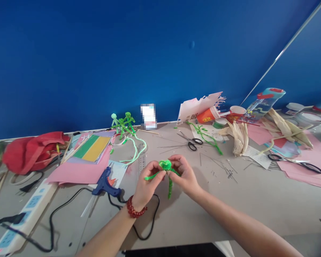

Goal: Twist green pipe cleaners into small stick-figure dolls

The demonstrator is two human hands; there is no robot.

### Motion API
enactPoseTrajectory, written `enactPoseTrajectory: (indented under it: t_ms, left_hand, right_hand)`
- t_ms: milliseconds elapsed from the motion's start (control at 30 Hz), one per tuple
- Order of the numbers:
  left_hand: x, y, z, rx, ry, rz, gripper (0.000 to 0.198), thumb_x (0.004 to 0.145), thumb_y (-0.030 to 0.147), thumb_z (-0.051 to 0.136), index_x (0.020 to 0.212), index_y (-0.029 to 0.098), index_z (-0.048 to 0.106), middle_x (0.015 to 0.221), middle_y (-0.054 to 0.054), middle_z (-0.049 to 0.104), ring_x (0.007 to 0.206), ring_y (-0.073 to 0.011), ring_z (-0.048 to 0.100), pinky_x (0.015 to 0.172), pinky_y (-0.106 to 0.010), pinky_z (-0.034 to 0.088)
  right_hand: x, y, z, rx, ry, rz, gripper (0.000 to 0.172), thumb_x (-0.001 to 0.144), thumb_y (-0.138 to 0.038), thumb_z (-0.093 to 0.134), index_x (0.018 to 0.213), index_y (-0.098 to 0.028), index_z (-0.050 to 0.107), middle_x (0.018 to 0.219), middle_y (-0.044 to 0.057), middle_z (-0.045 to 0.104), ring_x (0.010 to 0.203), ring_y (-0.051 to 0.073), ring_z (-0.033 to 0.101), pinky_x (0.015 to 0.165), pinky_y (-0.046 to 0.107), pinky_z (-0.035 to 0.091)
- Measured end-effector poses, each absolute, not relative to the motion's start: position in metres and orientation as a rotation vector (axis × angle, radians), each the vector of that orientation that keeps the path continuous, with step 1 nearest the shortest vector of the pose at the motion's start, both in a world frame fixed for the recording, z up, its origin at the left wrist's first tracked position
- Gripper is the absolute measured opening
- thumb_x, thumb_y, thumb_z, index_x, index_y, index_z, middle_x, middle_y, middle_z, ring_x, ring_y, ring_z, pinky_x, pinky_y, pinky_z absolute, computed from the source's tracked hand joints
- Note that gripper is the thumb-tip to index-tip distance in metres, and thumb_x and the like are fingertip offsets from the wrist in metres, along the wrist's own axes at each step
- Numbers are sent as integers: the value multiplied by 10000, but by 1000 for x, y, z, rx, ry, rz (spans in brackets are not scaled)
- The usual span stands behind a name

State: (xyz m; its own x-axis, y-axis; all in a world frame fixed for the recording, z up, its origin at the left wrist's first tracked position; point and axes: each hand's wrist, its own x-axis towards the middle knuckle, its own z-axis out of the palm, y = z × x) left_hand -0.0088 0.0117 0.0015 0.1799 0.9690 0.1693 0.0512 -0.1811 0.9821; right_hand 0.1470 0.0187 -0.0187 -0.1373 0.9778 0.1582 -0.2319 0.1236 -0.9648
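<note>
Between my two hands, just over the grey table, is a green pipe-cleaner figure [165, 164] with a rounded, coiled top. One twisted green strand hangs down below it, and another sticks out to the left. My left hand [150, 178], with a red bead bracelet [136, 207] at the wrist, pinches the figure from the left. From the right my right hand [184, 175] grips it with thumb and fingers. Both thumbs meet near its middle, so the part under them is hidden.
A blue glue gun [106, 184] with its black cord lies left, near a white power strip [29, 214]. Green pipe-cleaner figures [124, 123] stand at the back. Black-handled scissors [194, 143] and thin wires lie ahead; more scissors [296, 161] and paper cups [208, 115] are right.
</note>
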Motion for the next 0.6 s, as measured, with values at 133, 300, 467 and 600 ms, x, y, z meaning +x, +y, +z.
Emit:
enactPoseTrajectory:
  t_ms: [133, 300, 467, 600]
  left_hand:
    - [-11, 9, 10, 1990, 1098, 1386, 102, 830, 168, 614, 903, 188, 547, 878, -42, 570, 849, -176, 581, 748, -310, 497]
    - [-18, 15, 11, 2255, 991, 1273, 264, 842, 89, 579, 1081, 200, 598, 941, -63, 598, 901, -185, 589, 789, -326, 509]
    - [-26, 24, 15, 2213, 823, 1238, 268, 854, 101, 572, 1088, 219, 630, 919, -57, 626, 867, -180, 608, 746, -313, 521]
    - [-28, 27, 17, 2357, 855, 1263, 300, 861, 97, 556, 1118, 231, 635, 924, -59, 627, 833, -170, 607, 714, -299, 511]
  right_hand:
    - [149, 24, -17, -851, -1080, 1411, 340, 738, -228, 702, 1022, -238, 516, 760, -18, 611, 671, 129, 551, 568, 225, 420]
    - [153, 26, -15, -770, -995, 1528, 358, 733, -252, 754, 1024, -250, 545, 755, -23, 615, 695, 129, 562, 598, 226, 429]
    - [154, 26, -14, -672, -987, 1623, 378, 721, -288, 780, 1026, -250, 560, 801, -7, 634, 723, 148, 583, 654, 261, 460]
    - [154, 24, -12, -673, -1006, 1629, 380, 713, -306, 786, 1012, -246, 560, 800, -1, 634, 728, 156, 589, 646, 263, 463]
